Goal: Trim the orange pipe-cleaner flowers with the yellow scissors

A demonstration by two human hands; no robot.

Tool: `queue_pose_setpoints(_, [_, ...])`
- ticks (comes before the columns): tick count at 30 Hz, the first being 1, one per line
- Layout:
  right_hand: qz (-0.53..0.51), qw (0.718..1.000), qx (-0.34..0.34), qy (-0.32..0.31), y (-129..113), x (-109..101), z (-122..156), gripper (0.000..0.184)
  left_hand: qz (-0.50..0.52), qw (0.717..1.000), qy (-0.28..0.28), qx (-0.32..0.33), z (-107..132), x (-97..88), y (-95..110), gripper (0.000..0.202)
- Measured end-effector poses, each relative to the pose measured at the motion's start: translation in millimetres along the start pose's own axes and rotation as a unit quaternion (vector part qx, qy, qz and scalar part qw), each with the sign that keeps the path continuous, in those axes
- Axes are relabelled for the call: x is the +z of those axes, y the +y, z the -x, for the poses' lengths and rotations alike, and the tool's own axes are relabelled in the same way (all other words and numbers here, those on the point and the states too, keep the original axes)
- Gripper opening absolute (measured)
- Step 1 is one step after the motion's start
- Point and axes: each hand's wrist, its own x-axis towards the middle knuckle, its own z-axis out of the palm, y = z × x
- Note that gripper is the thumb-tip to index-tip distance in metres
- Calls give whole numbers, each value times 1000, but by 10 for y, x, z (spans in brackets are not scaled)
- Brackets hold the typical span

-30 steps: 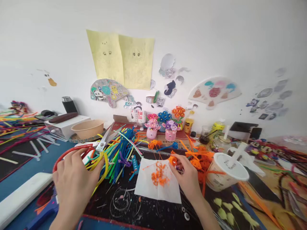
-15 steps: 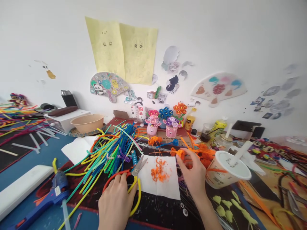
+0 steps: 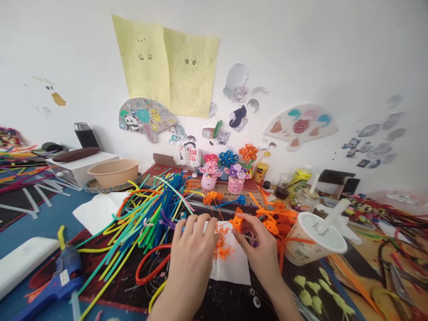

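Note:
My right hand (image 3: 262,249) pinches an orange pipe-cleaner flower (image 3: 236,223) between thumb and fingers, above the right edge of a white paper sheet (image 3: 230,272). Beside it, my left hand (image 3: 194,249) is closed with its fingers bent, the tips over the sheet's left part. Its thumb is hidden, and I cannot make out what the fingertips hold. Orange fuzz clippings (image 3: 222,249) lie on the sheet between the hands. Left of my left hand shows the red loop handle (image 3: 137,272) of scissors; the blades are hidden beneath the hand.
Pipe cleaners (image 3: 157,209) spread out on the left, near a blue glue gun (image 3: 65,276). A lidded paper cup (image 3: 297,245) with a straw stands close to my right hand, beside orange flowers (image 3: 276,218). Potted pipe-cleaner flowers (image 3: 236,185) stand at the back.
My left hand has come off the scissors handles and moved up and right to the paper. My right hand has brought the orange flower slightly left. The view has shifted a little.

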Motion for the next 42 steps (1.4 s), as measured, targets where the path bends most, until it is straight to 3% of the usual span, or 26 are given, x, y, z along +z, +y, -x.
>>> queue_pose_setpoints(4, [-74, 997, 22, -19, 33, -24, -5, 31, 57, 998, -34, 9, -155, 104, 14, 23])
queue_pose_setpoints(9, [-192, 978, 62, -44, 17, -99, -30, 29, 136, 988, -70, 32, -213, 75, -140, 21])
queue_pose_setpoints(13, [-325, 931, 134, -94, -1, -156, -42, 30, 205, 972, -106, 47, -265, 54, -225, 19])
queue_pose_setpoints(16, [-405, 892, 177, -97, -25, -163, -37, 33, 250, 959, -124, 49, -285, 72, -231, 20])
queue_pose_setpoints(22, [-471, 840, 244, -113, -104, -132, -37, 38, 382, 907, -179, -14, -273, 130, -207, 30])
queue_pose_setpoints(28, [-500, 824, 266, -29, -50, -83, -97, 57, 460, 871, -152, -84, -200, 233, -148, 37])
queue_pose_setpoints(30, [-497, 825, 270, -23, -40, -26, -93, 53, 477, 862, -141, -98, -180, 265, -107, 37])
queue_pose_setpoints(33, [-473, 837, 266, -61, -60, 96, -50, 32, 516, 837, -137, -121, -157, 308, -50, 32])
queue_pose_setpoints(36, [-448, 851, 271, -26, -80, 192, -4, 31, 542, 816, -150, -135, -135, 349, -13, 32])
queue_pose_setpoints(39, [-415, 869, 271, 19, -66, 210, 7, 30, 532, 817, -176, -136, -111, 386, 5, 32])
queue_pose_setpoints(42, [-403, 876, 264, 20, -38, 180, -9, 27, 518, 822, -199, -130, -94, 412, 8, 32])
